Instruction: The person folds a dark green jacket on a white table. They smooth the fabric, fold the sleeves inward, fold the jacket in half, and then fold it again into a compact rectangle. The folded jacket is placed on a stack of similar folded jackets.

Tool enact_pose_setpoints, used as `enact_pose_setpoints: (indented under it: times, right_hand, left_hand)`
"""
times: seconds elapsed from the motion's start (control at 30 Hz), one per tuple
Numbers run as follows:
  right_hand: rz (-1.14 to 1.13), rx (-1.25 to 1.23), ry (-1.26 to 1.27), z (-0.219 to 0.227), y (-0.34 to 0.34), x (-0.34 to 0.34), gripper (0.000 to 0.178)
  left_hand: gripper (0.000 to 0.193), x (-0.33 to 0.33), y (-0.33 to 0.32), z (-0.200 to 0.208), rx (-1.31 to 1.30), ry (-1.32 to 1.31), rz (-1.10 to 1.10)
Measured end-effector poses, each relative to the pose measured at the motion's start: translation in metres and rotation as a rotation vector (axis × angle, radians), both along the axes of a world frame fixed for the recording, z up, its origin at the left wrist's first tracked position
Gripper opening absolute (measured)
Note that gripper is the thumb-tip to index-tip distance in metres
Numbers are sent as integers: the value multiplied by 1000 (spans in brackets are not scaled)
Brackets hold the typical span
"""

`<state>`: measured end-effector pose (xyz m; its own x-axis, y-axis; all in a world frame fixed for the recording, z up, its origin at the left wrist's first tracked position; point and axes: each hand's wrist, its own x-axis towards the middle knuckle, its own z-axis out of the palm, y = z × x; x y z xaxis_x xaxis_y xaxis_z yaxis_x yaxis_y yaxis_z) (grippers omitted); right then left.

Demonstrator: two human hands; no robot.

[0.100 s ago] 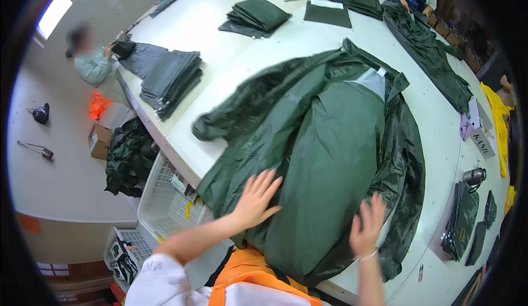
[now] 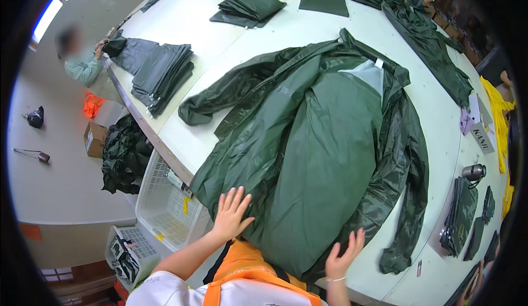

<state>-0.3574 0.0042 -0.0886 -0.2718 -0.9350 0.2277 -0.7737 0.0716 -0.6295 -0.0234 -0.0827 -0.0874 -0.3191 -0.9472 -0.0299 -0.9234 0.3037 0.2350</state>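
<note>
Left grip lower over jacket, basket alongside

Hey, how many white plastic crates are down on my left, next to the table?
2. The larger crate is by the left edge of the table; the smaller crate is to its lower left in the view. More may be hidden under the table.

A glossy dark green garment is lying spread out and creased on the desk, its collar end pointing toward the desk's far side, its lower end reaching over the near edge. One sleeve is stretching toward the desk's left edge; the other is trailing toward the near edge. Pale grey is showing inside the collar.
</note>
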Motion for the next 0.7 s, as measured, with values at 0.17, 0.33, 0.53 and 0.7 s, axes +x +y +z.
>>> enact_pose_setpoints:
  times: [0.17, 0.33, 0.53, 0.7]
  right_hand:
    - [-52, 500, 135, -68, 2, 49, 70]
    - [-252, 400, 465, -81, -28, -7, 63]
    - [-453, 311, 488, -61, -40, -10, 56]
    - [-427, 245, 342, -62, -17, 38, 48]
  left_hand:
    - [71, 24, -33, -64, 22, -23, 48]
    - [74, 51, -124, -87, -83, 45, 20]
    - [47, 134, -208, -91, -297, 356, 2]
    - [51, 184, -246, -101, -359, 74, 357]
